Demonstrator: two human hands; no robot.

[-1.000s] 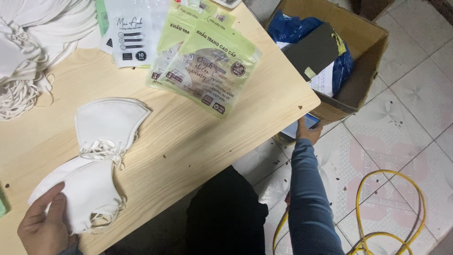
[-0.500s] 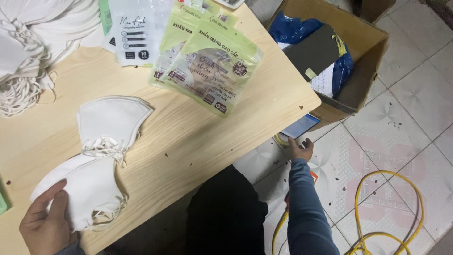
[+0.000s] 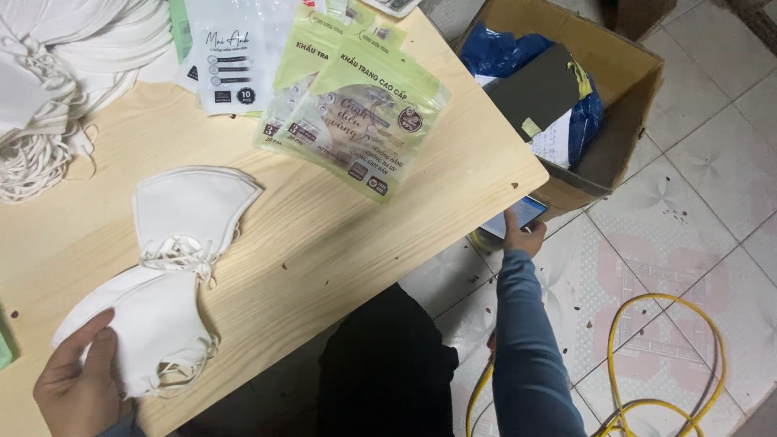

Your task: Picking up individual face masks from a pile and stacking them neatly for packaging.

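Left hand (image 3: 77, 388) is pressed flat, fingers together, on a soft white fabric face mask (image 3: 150, 332) at the near edge of the pale wood-grain table (image 3: 340, 235). A second white mask (image 3: 190, 212) is lying just beyond, ear loops tangled between them. Right hand (image 3: 522, 236) is closed around a slim blue-screened phone (image 3: 516, 217) below the table's rounded corner, beside an open cardboard box (image 3: 631, 97). Bare tabletop is seen between masks and green glossy packets (image 3: 360, 129).

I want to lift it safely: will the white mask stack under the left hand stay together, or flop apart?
The white mask stack is probably soft and floppy, since its edges curve under the left hand. It looks light, being thin cloth. The loose ear loops hanging at the table edge may snag.
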